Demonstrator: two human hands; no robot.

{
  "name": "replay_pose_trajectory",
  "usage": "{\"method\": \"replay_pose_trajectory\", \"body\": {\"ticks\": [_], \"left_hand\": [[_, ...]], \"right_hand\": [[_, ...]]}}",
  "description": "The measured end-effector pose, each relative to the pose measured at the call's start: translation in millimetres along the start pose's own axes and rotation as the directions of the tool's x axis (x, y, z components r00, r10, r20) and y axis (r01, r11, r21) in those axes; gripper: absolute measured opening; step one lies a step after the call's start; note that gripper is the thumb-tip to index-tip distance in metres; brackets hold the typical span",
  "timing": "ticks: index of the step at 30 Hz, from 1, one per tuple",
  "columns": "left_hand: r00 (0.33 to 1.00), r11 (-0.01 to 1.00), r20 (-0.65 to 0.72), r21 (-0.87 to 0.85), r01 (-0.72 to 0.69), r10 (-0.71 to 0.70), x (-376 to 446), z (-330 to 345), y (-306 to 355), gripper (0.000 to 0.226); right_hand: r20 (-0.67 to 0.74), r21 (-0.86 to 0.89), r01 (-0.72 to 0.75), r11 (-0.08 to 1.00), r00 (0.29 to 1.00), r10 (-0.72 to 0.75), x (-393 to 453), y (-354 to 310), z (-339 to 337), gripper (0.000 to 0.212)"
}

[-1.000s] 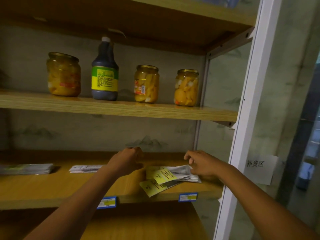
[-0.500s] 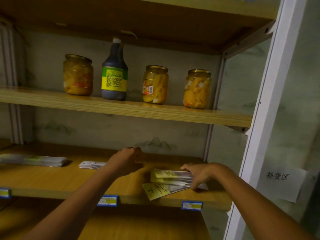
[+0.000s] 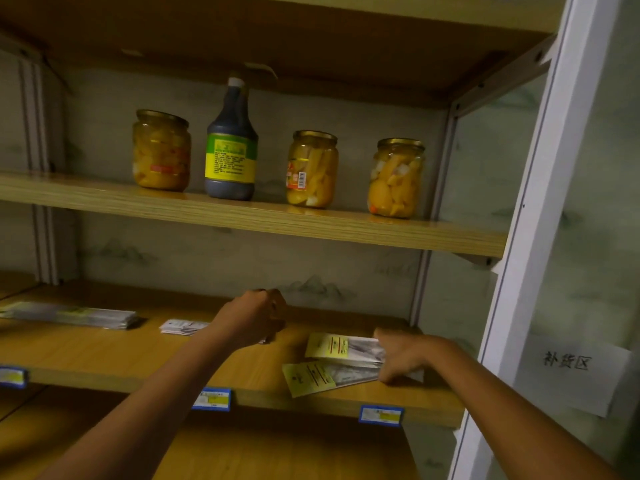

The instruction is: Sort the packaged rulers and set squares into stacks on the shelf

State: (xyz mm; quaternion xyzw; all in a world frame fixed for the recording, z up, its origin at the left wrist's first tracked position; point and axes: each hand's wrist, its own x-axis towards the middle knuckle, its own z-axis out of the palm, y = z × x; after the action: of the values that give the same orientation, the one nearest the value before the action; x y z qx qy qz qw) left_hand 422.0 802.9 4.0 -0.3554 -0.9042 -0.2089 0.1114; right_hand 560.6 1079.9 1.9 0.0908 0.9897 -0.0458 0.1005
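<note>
1. Wooden shelf (image 3: pixel 104 355), grained, flat: the landmark.
2. Right hand (image 3: pixel 398 356) pinches two glossy yellow-headed packets (image 3: pixel 332 362) near its right front edge.
3. Left hand (image 3: pixel 252 320), a fist, hovers mid-shelf over the white packet stack (image 3: pixel 180 327).
4. Long packet stack (image 3: pixel 72 315) lies far left.
5. Above: three glass jars (image 3: pixel 311 169), one dark bottle (image 3: pixel 231 147).
</note>
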Motion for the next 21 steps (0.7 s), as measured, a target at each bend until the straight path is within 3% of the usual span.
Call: {"method": "replay_pose_trajectory", "body": {"ticks": [3,6,9,13,21], "left_hand": [[1.0,1.0,-0.002,0.005,-0.015,0.015,2.9,-1.2,3.1,0.038],[1.0,1.0,0.003,-0.001,-0.017,0.017,4.2,-3.2,4.9,0.034],[1.0,0.999,-0.013,-0.019,-0.026,0.025,4.3,-5.0,4.7,0.033],[0.999,0.999,-0.02,-0.01,-0.032,0.032,1.1,-4.3,2.1,0.033],[0.999,1.0,-0.051,0.01,-0.011,0.012,-4.1,-8.2,-13.8,0.032]], "right_hand": [[-0.053,0.042,0.003,0.999,0.999,-0.001,-2.9,2.3,-1.5,0.057],[-0.097,0.112,0.051,0.992,0.994,-0.04,-4.5,-1.9,-6.5,0.062],[0.012,0.175,0.122,0.977,0.992,-0.126,-6.0,-13.4,-11.5,0.07],[0.109,0.101,0.174,0.98,0.977,-0.185,-1.4,-24.3,-10.9,0.067],[0.193,0.163,0.071,0.984,0.976,-0.103,2.5,-26.3,-16.1,0.063]]}}
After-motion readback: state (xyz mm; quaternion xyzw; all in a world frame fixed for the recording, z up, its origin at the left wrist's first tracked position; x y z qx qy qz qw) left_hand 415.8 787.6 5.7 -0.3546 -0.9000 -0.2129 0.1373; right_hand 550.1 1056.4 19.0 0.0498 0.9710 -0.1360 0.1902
